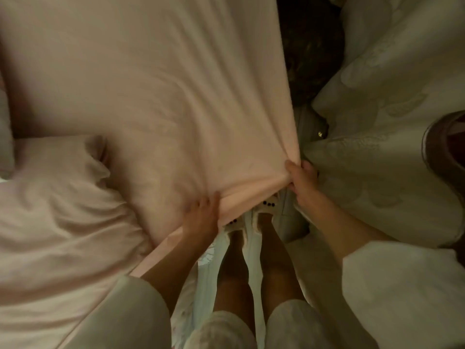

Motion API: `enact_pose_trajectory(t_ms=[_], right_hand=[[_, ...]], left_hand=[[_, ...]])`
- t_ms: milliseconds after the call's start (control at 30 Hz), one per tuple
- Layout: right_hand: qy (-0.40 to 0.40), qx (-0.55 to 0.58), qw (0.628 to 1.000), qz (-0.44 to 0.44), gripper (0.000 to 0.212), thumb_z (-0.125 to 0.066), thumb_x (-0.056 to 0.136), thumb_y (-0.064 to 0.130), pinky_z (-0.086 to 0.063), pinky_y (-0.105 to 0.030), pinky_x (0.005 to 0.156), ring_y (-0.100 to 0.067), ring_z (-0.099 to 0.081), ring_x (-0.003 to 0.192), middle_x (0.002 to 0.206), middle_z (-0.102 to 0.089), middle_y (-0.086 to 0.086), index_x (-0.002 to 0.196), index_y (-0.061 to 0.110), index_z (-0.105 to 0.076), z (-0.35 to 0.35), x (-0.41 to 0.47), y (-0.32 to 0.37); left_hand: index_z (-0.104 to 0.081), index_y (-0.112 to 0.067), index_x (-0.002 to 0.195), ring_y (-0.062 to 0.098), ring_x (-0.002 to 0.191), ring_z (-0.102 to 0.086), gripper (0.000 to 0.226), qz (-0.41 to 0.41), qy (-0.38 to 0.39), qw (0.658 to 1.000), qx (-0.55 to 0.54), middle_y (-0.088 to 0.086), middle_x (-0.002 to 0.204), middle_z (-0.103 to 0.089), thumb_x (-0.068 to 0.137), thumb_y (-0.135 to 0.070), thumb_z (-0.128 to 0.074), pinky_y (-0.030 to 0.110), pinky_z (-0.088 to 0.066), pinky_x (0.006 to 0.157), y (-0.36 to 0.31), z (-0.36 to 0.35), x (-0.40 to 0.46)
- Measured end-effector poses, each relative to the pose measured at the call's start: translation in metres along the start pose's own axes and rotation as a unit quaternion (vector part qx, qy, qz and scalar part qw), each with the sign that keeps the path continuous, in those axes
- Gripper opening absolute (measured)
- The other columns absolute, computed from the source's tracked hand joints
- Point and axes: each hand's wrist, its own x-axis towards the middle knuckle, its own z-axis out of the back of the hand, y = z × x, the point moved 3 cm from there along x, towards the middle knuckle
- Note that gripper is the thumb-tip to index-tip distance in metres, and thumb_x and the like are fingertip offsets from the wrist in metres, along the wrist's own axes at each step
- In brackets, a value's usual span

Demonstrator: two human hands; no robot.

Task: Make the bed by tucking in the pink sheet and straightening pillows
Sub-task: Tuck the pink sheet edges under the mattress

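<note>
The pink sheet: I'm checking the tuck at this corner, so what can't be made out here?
Head view only:
- Sheet edge under the mattress: hidden by its own fold.
- Left hand: blurred, so its fingers are unclear.
- Right hand fingertips: buried in the bunched corner.
- Pillow: cut off by the left edge.
- Floor: too dark.

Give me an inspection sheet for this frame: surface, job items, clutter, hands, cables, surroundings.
Surface: bed, covered in pink, wrinkled near the corner.
Job items: pink sheet bunched at the corner; pink pillow rumpled at left.
Clutter: white quilt heaped at right.
Hands: left hand pressing the sheet edge; right hand with a grip on the gathered corner.
Cables: nothing seen.
Surroundings: dark floor between bed and quilt; dim light.
</note>
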Motion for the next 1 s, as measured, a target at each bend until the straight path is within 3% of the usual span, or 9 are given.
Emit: enact_pose_trajectory(t_ms=[100,167,233,367,500,600,767,867,1000], right_hand=[[-0.063,-0.06,0.995,0.055,0.029,-0.06,0.075,0.042,-0.054,-0.049,0.087,-0.027,-0.062,0.099,0.104,-0.062,-0.004,0.097,0.024,-0.057,0.018,0.009,0.005],[-0.062,-0.061,0.994,0.062,0.031,-0.06,0.08,0.039,-0.054,-0.047,0.087,-0.027,-0.061,0.1,0.108,-0.063,-0.006,0.105,0.019,-0.058,0.023,0.012,0.005],[-0.011,-0.006,1.0,0.008,0.036,-0.061,0.087,0.03,-0.053,-0.041,0.086,-0.024,-0.06,0.102,0.116,-0.062,-0.008,0.117,0.012,-0.057,0.023,0.014,-0.002],[0.161,0.005,0.979,-0.125,0.022,-0.058,0.089,0.027,-0.053,-0.036,0.084,-0.021,-0.06,0.097,0.11,-0.063,-0.004,0.108,0.015,-0.059,0.022,0.006,-0.029],[0.104,0.044,0.989,-0.093,0.033,-0.051,0.094,0.012,-0.052,-0.034,0.077,-0.02,-0.058,0.093,0.109,-0.058,-0.007,0.126,0.004,-0.047,0.029,0.008,-0.037],[0.009,-0.1,0.995,0.009,0.034,-0.052,0.093,0.016,-0.051,-0.041,0.085,-0.027,-0.055,0.102,0.117,-0.054,-0.013,0.124,0.004,-0.046,0.035,0.02,-0.032],[0.003,-0.172,0.985,0.002,0.061,-0.056,0.092,0.019,-0.038,-0.035,0.103,-0.029,-0.043,0.128,0.146,-0.036,-0.013,0.144,0.008,-0.026,0.02,0.032,-0.036],[0.044,-0.205,0.978,-0.001,0.071,-0.054,0.094,0.023,-0.028,-0.031,0.111,-0.025,-0.027,0.141,0.156,-0.02,-0.007,0.15,0.015,-0.011,0.011,0.03,-0.037],[0.085,-0.258,0.962,0.024,0.063,-0.046,0.096,0.019,-0.028,-0.026,0.108,-0.023,-0.029,0.14,0.156,-0.022,-0.006,0.15,0.015,-0.014,-0.001,0.018,-0.03]], left_hand=[[-0.036,-0.025,0.136,0.025,0.099,-0.061,0.043,-0.055,0.001,0.996,-0.067,0.003,0.12,-0.059,0.094,-0.023,-0.046,0.038,-0.051,0.082,-0.013,0.0,-0.004],[-0.037,-0.024,0.139,0.028,0.097,-0.063,0.044,-0.082,-0.014,0.99,-0.113,0.006,0.116,-0.063,0.095,-0.021,-0.044,0.039,-0.05,0.083,-0.027,0.006,-0.004],[-0.039,-0.022,0.137,0.029,0.092,-0.064,0.042,-0.088,-0.029,0.985,-0.147,0.008,0.108,-0.066,0.096,-0.019,-0.043,0.04,-0.05,0.082,-0.041,0.011,0.003],[-0.04,-0.021,0.136,0.03,0.087,-0.064,0.042,-0.079,-0.032,0.984,-0.159,0.01,0.1,-0.067,0.095,-0.022,-0.046,0.041,-0.052,0.078,-0.056,0.014,0.021],[-0.046,-0.028,0.131,0.028,0.095,-0.062,0.037,-0.083,0.009,0.991,-0.106,0.004,0.112,-0.065,0.094,-0.023,-0.048,0.037,-0.048,0.079,-0.059,0.006,0.018],[-0.042,-0.03,0.131,0.027,0.108,-0.057,0.039,-0.069,0.054,0.995,-0.043,0.001,0.126,-0.056,0.094,-0.026,-0.05,0.037,-0.045,0.084,-0.062,-0.008,0.019],[0.002,-0.032,0.149,0.036,0.144,-0.001,0.073,0.042,0.211,0.976,-0.024,0.005,0.158,-0.001,0.092,-0.056,-0.037,0.061,-0.01,0.112,-0.052,-0.043,0.026],[-0.011,-0.024,0.149,0.031,0.145,-0.007,0.064,0.018,0.155,0.988,-0.014,0.005,0.158,-0.008,0.095,-0.05,-0.036,0.055,-0.014,0.114,-0.053,-0.033,0.025],[-0.032,-0.02,0.143,0.027,0.142,-0.018,0.048,-0.01,0.088,0.995,-0.036,0.007,0.154,-0.023,0.098,-0.036,-0.035,0.048,-0.023,0.113,-0.051,-0.013,0.022]])
